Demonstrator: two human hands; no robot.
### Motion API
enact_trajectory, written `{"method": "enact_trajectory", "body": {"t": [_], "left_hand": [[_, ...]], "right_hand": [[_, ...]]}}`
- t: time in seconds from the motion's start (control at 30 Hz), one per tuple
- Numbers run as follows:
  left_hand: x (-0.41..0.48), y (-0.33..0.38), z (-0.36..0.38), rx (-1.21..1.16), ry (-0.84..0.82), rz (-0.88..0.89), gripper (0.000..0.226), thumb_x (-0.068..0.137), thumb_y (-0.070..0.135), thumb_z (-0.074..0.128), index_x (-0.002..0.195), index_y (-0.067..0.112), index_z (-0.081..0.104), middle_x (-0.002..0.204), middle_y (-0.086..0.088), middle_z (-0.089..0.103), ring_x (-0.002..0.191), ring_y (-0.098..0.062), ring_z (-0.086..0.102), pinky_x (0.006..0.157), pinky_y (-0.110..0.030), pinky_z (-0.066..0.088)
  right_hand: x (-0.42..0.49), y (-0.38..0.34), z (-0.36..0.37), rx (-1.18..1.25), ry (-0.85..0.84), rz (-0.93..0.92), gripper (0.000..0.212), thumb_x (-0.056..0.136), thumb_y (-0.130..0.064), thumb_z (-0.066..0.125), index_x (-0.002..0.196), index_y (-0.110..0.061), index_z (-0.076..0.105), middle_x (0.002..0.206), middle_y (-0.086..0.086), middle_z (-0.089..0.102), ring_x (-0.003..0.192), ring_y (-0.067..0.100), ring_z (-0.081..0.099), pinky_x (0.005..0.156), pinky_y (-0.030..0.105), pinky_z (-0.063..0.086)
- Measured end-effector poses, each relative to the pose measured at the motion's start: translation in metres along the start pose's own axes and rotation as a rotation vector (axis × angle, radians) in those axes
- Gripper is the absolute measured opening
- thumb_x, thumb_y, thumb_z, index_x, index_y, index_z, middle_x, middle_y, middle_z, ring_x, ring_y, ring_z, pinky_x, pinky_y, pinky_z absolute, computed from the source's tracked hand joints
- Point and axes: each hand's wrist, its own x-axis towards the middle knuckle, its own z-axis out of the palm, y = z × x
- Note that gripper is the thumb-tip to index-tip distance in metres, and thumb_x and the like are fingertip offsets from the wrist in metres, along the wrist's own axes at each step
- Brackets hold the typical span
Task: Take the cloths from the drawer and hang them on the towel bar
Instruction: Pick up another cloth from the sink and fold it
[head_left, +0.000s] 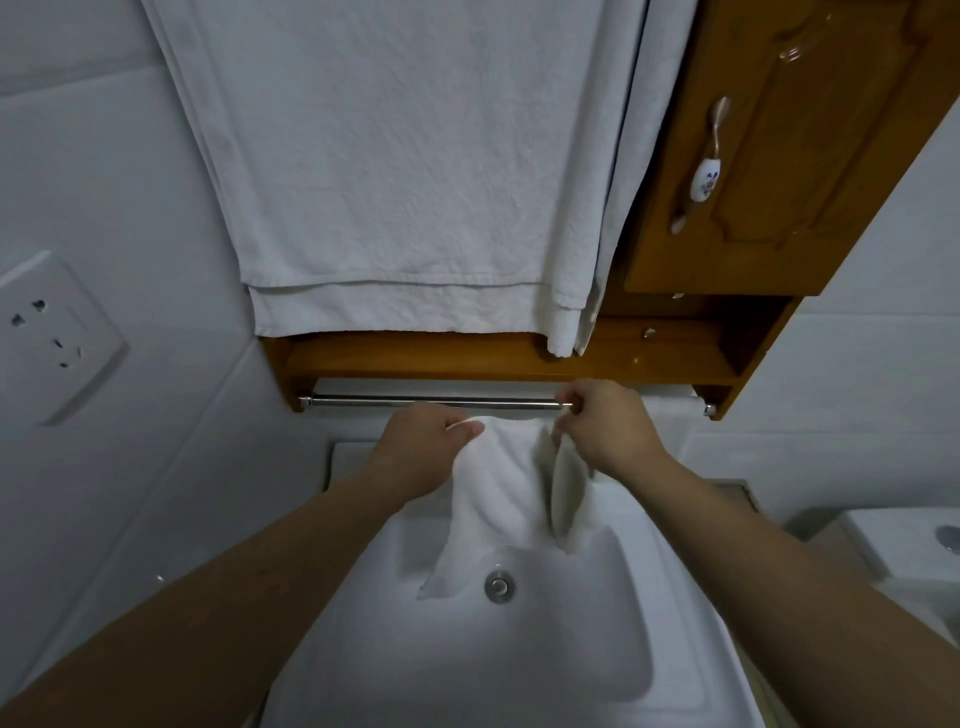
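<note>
A small white cloth hangs between my two hands just below the chrome towel bar. My left hand pinches its upper left corner. My right hand grips the upper right corner, right at the bar. The cloth's lower end droops over the white sink, beside the drain. Another white cloth drapes over the bar's right end, behind my right hand. No drawer is in view.
A large white towel hangs on the wall above the wooden shelf that carries the bar. A wooden cabinet door with a ceramic handle is at upper right. A wall socket is at left, a toilet tank at right.
</note>
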Motion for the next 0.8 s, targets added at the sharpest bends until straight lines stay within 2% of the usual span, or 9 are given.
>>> {"method": "enact_trajectory", "body": {"t": [0.1,0.17,0.23,0.37,0.47,0.53,0.67,0.73,0.8], "left_hand": [[0.002,-0.003,0.004,-0.148,0.035,-0.114,0.028,0.098,0.032,0.059,0.081,0.016,0.076,0.063,0.012,0.058,0.064,-0.007,0.054,0.056,-0.022,0.035],[0.001,-0.001,0.009,-0.162,0.03,-0.105,0.036,0.098,0.029,0.058,0.065,0.016,0.066,0.061,0.006,0.053,0.062,-0.012,0.049,0.056,-0.025,0.034],[-0.001,0.006,0.015,-0.158,0.019,-0.074,0.045,0.099,0.026,0.055,0.056,0.018,0.053,0.056,0.002,0.049,0.06,-0.016,0.046,0.054,-0.028,0.031],[-0.005,0.018,0.023,-0.146,-0.078,-0.01,0.034,0.103,0.02,0.045,0.072,0.022,0.06,0.07,0.0,0.057,0.069,-0.018,0.052,0.058,-0.028,0.035],[-0.004,0.013,0.021,-0.273,-0.093,-0.052,0.025,0.101,0.015,0.046,0.094,0.019,0.07,0.084,-0.005,0.067,0.074,-0.018,0.056,0.064,-0.029,0.041],[-0.004,0.011,0.02,-0.337,-0.085,-0.063,0.025,0.1,0.012,0.048,0.1,0.018,0.072,0.091,-0.01,0.071,0.071,-0.014,0.056,0.063,-0.026,0.041],[-0.005,0.013,0.021,-0.401,-0.087,-0.068,0.028,0.099,0.012,0.049,0.088,0.013,0.075,0.076,-0.008,0.069,0.07,-0.02,0.057,0.062,-0.027,0.041],[-0.004,0.011,0.021,-0.455,-0.102,-0.112,0.03,0.099,0.011,0.049,0.083,0.016,0.075,0.065,0.0,0.063,0.063,-0.017,0.052,0.059,-0.027,0.039],[-0.003,0.009,0.02,-0.498,-0.127,-0.147,0.031,0.099,0.009,0.049,0.08,0.016,0.074,0.06,0.001,0.058,0.06,-0.015,0.047,0.057,-0.028,0.036]], "right_hand": [[-0.01,-0.005,0.01,0.134,0.026,0.022,0.015,0.09,-0.017,0.07,0.105,-0.019,0.069,0.094,-0.003,0.067,0.082,0.017,0.067,0.079,0.037,0.059],[-0.016,-0.011,0.016,0.286,0.023,0.046,0.007,0.09,-0.016,0.071,0.096,-0.019,0.069,0.086,-0.004,0.066,0.075,0.013,0.067,0.075,0.034,0.061],[-0.022,-0.021,0.022,0.495,-0.059,0.093,0.008,0.09,-0.01,0.07,0.09,-0.019,0.069,0.084,0.002,0.067,0.075,0.016,0.069,0.072,0.033,0.062],[-0.027,-0.032,0.035,0.726,-0.134,0.137,0.013,0.089,-0.004,0.069,0.088,-0.017,0.072,0.095,0.01,0.072,0.083,0.025,0.073,0.075,0.039,0.063],[-0.027,-0.03,0.033,0.864,-0.161,0.199,0.02,0.093,0.003,0.059,0.094,-0.011,0.072,0.093,0.01,0.073,0.076,0.02,0.074,0.073,0.034,0.063],[-0.028,-0.028,0.031,0.96,-0.195,0.203,0.021,0.094,0.005,0.056,0.096,-0.008,0.072,0.09,0.012,0.074,0.073,0.018,0.074,0.073,0.033,0.062],[-0.029,-0.028,0.031,1.022,-0.223,0.14,0.019,0.09,0.009,0.06,0.095,-0.004,0.073,0.085,0.011,0.075,0.074,0.016,0.073,0.076,0.029,0.062],[-0.028,-0.027,0.031,0.979,-0.235,0.108,0.022,0.089,0.008,0.062,0.095,-0.009,0.074,0.091,0.01,0.074,0.081,0.017,0.074,0.079,0.029,0.061],[-0.027,-0.024,0.035,0.868,-0.245,0.066,0.026,0.086,0.004,0.067,0.094,-0.019,0.075,0.098,0.007,0.074,0.089,0.02,0.073,0.085,0.032,0.06]]}}
